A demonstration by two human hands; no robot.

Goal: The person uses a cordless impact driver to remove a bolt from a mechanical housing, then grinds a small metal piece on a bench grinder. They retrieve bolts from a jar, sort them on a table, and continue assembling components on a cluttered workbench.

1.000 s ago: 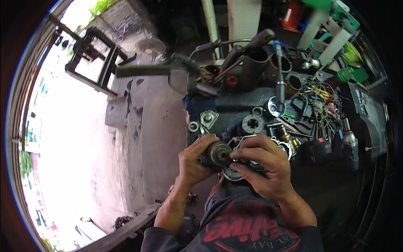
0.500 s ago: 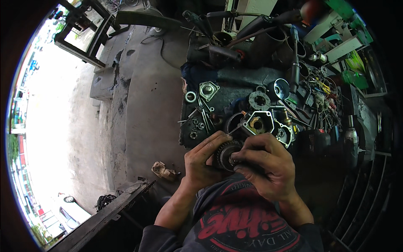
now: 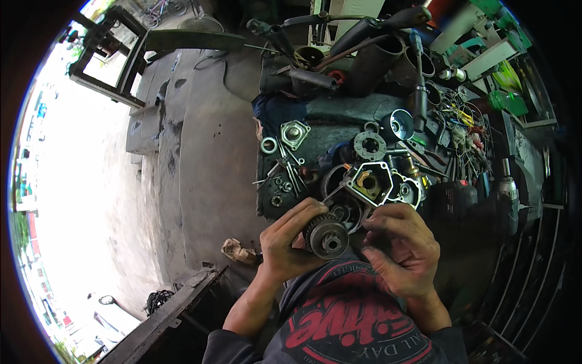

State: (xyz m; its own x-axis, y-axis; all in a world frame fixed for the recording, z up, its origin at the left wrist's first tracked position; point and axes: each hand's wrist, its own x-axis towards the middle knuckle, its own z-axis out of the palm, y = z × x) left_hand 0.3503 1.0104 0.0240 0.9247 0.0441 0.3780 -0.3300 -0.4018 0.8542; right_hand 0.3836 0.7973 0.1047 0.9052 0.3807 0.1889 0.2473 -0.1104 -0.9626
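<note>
My left hand [image 3: 284, 238] grips a dark metal gear assembly [image 3: 329, 239] just in front of my body. It has a toothed rim and a round hub with a splined hole, which faces up. To its right my right hand [image 3: 405, 247] is apart from the gear, its fingers bent and the thumb held away from them. Nothing shows between them. Just beyond the hands lie a metal housing with a six-sided rim [image 3: 388, 171] and a smaller cast cover [image 3: 412, 191]. A flat ring with holes [image 3: 370, 146] rests behind them.
On the dark bench lie a square flange [image 3: 294, 134], a small gear [image 3: 268, 145], bolts and washers at left, and a metal cup [image 3: 400, 124]. Tangled wires [image 3: 464, 124] heap at right. Dark tubes [image 3: 376, 64] stand at the back. Concrete floor [image 3: 209, 151] stretches left.
My right hand has come off the gear's hub and moved right, its thumb and fingers parting. The gear, still in my left hand, has tipped so its hub face shows.
</note>
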